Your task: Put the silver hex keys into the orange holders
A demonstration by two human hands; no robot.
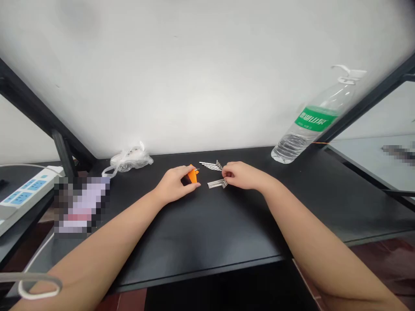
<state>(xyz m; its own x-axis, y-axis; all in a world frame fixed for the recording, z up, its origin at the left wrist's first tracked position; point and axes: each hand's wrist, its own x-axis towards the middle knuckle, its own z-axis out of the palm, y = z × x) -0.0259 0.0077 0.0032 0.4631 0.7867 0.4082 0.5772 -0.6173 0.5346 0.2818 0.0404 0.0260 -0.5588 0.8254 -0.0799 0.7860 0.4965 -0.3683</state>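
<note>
My left hand (pixel 177 184) is closed round an orange holder (pixel 192 175), thumb on its near side and fingers on its far side. To the right of it, several L-shaped metal hex keys lie on the black table in two groups, an upper fan (pixel 211 166) and a lower row (pixel 216 184). My right hand (pixel 239 175) is beside the bent ends of both groups, its fingertips pinched together. Whatever is between those fingertips is too small to make out.
A large water bottle (pixel 304 123) with a green label stands at the back right. Clear plastic wrapping (pixel 130 160) lies at the back left. A white power strip (pixel 29 190) and a blurred-out object (pixel 82 205) are at the left. White wall behind the table (pixel 201 233).
</note>
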